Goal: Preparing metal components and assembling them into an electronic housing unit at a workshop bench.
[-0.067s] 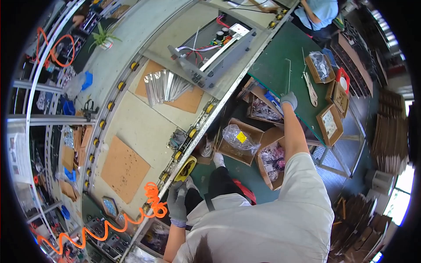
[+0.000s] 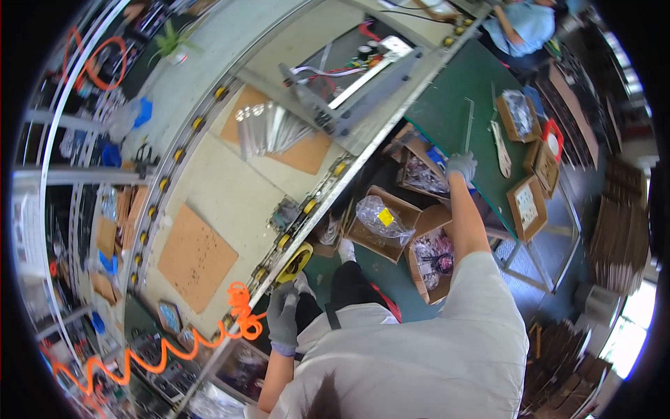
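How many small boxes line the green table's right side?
3: the top box holds clear plastic, the middle box sits by a red-rimmed item, the lowest box holds pale pieces. All lie right of the right hand; more may be hidden.

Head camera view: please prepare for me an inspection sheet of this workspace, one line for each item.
Surface: green table beside a pale roller bench.
Things at hand: thin bent rod by the right hand; whether held, cannot tell.
Clutter: open cardboard boxes with bagged items; metal strips on a brown sheet.
Hands: both grey-gloved, grip unclear; left hand near the bench edge.
Cables: orange coiled line; wires in an open grey chassis.
Surroundings: person in blue, stacked cardboard, potted plant.
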Demonstrator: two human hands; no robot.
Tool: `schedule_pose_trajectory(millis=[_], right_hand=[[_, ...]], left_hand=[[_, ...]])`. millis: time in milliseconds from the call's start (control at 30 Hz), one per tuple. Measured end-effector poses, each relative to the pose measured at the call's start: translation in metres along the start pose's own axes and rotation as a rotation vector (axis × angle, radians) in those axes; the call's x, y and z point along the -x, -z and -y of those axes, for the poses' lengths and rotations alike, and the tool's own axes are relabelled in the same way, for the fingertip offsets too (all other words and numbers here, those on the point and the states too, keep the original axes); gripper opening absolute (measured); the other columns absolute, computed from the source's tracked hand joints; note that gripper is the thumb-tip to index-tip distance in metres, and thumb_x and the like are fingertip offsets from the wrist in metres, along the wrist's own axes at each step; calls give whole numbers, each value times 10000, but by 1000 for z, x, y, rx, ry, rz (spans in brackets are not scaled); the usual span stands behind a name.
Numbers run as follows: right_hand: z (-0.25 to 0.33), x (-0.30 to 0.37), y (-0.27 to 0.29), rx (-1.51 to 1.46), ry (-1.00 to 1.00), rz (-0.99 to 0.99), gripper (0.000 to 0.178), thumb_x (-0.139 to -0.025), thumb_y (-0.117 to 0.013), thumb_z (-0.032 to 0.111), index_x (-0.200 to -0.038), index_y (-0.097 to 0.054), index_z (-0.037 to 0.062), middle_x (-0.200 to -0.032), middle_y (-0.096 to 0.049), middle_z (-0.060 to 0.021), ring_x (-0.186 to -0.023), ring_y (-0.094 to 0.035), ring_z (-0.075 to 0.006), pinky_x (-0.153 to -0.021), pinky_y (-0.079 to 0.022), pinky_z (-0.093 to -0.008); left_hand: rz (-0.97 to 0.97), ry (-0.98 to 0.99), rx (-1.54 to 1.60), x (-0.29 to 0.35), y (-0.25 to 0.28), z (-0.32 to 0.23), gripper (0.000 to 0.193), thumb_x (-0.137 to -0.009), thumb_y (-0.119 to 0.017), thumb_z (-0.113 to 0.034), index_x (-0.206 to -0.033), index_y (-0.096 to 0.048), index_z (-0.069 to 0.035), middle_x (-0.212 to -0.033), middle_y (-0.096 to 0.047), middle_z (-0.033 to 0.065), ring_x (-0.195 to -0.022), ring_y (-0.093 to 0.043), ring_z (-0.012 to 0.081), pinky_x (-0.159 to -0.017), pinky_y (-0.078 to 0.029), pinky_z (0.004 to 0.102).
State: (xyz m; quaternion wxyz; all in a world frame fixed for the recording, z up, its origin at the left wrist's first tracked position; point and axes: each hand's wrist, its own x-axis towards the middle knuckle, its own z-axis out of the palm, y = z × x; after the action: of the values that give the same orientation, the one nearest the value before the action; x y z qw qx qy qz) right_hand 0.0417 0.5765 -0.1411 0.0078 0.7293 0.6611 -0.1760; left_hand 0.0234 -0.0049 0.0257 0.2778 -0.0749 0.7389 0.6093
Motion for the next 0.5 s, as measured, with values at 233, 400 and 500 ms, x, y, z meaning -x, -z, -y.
schedule_pose_trajectory(millis=[233,400,500], right_hand=[[65,156,-75,-295,1374,-52,328,-795,-681,155,-1113,-635,88,-1110,-663,-142,-1038,-622,-357,-932,-494,-463],[186,272,-142,347,1437,412,376,-899,-617,322,-1199,-586,97,-1178,-615,-121,-1148,-585,-300,-927,-494,-432],[221,275,-198,538,1262,429,592,-910,-607,402,-1369,-468,55,-1398,-489,-152,-1316,-465,-332,-1004,-450,-470]], left_hand=[[-4,-52,-75,-44,-30,-11,284,-975,-553,-71,-1241,-599,15,-1163,-645,72,-1044,-578,130,-954,-447,274],[-81,26,71,-29,-27,-1,271,-969,-558,-71,-1218,-610,25,-1274,-635,110,-1085,-569,140,-975,-437,283],[-177,28,155,-27,-29,4,258,-965,-552,-60,-1200,-619,25,-1178,-656,101,-1033,-576,121,-928,-452,270]])
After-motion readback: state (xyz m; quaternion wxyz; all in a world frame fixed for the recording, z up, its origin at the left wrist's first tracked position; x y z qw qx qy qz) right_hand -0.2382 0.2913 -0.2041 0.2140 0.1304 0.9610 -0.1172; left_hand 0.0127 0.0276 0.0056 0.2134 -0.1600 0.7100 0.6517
